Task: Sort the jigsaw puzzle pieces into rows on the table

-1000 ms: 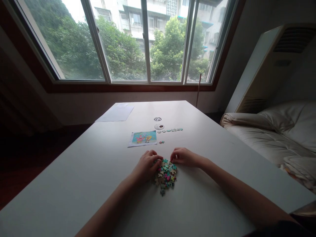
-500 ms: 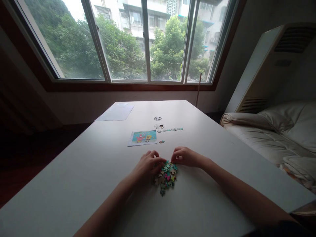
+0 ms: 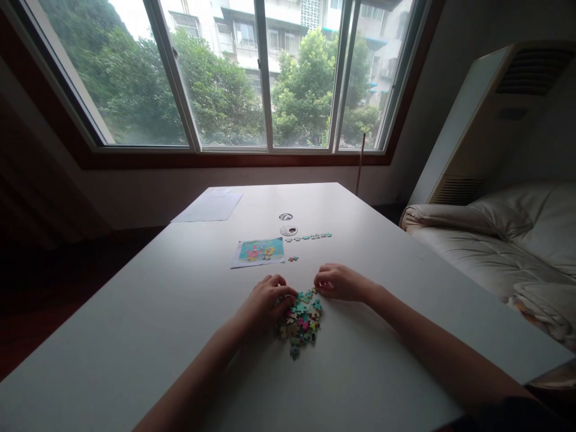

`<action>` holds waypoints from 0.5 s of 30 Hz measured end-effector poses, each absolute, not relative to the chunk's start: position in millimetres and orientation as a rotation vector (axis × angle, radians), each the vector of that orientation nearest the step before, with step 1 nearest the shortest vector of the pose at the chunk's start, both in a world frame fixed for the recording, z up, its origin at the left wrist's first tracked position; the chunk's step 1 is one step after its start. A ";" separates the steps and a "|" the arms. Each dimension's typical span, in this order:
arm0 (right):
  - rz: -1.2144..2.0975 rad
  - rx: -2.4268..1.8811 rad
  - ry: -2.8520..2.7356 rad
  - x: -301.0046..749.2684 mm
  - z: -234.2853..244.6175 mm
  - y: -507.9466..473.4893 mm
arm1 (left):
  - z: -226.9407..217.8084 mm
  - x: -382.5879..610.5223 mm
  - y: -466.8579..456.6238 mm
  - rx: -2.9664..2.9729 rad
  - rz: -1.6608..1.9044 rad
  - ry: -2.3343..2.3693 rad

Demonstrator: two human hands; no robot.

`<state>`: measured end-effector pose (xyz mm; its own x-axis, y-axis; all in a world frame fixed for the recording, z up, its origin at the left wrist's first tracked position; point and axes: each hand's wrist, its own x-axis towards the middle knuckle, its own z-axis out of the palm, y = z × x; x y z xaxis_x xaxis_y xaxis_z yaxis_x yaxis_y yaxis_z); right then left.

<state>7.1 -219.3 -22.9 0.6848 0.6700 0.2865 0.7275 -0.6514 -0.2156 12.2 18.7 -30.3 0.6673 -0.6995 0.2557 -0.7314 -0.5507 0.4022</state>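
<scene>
A small heap of colourful jigsaw pieces (image 3: 301,321) lies on the white table (image 3: 157,324) in front of me. My left hand (image 3: 265,300) rests on the heap's left side with its fingers curled onto the pieces. My right hand (image 3: 338,282) sits at the heap's upper right edge, fingers bent and pinched at the pieces; what they hold is too small to make out. Further back lie a printed cartoon reference picture (image 3: 258,251), a short row of joined teal pieces (image 3: 309,237) and a tiny loose cluster (image 3: 293,259).
A sheet of paper (image 3: 209,205) lies at the table's far left. Two small round objects (image 3: 288,230) sit near the middle back. A cushioned sofa (image 3: 504,240) stands to the right, windows behind the table.
Both hands have shifted only slightly over the heap; my right hand's fingers moved a little at the heap's upper edge. The view tipped a touch.
</scene>
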 end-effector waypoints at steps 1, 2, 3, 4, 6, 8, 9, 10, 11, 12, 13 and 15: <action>-0.261 -2.576 -1.098 7.3 -23.7 -219.3 | -30.0 11.5 18.2 2.397 0.082 -1.123; -0.259 -2.564 -1.091 7.4 -24.5 -219.1 | -29.6 10.6 17.6 2.387 0.074 -1.138; -0.251 -2.550 -1.083 7.6 -25.3 -219.1 | -29.3 9.8 16.9 2.376 0.065 -1.154; -0.239 -2.532 -1.072 7.8 -26.3 -219.3 | -29.0 9.1 16.2 2.365 0.057 -1.168; -0.203 -2.486 -1.044 8.8 -28.3 -220.5 | -28.5 8.3 15.0 2.349 0.045 -1.188; -0.158 -2.435 -1.011 10.3 -30.2 -222.7 | -28.1 8.2 14.4 2.337 0.043 -1.194; -0.135 -2.414 -0.997 11.1 -30.8 -223.7 | -28.0 8.3 14.3 2.330 0.043 -1.193; -0.116 -2.401 -0.989 11.6 -31.2 -224.3 | -27.8 8.4 14.4 2.322 0.042 -1.192; -0.105 -2.399 -0.986 11.9 -31.2 -224.5 | -27.7 8.4 14.6 2.315 0.040 -1.191; -0.104 -2.407 -0.991 11.8 -30.8 -224.1 | -27.6 8.3 14.8 2.310 0.040 -1.190; -0.110 -2.425 -1.005 11.2 -30.0 -223.1 | -27.6 8.2 15.1 2.306 0.038 -1.190; -0.139 -2.479 -1.051 8.8 -27.7 -219.2 | -27.9 8.1 15.4 2.300 0.040 -1.190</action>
<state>8.8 -219.2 -27.7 0.7057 0.6599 0.2579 0.7042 -0.6133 -0.3578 8.1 15.4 -27.9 0.6085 -0.7475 0.2662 -0.7638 -0.4608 0.4520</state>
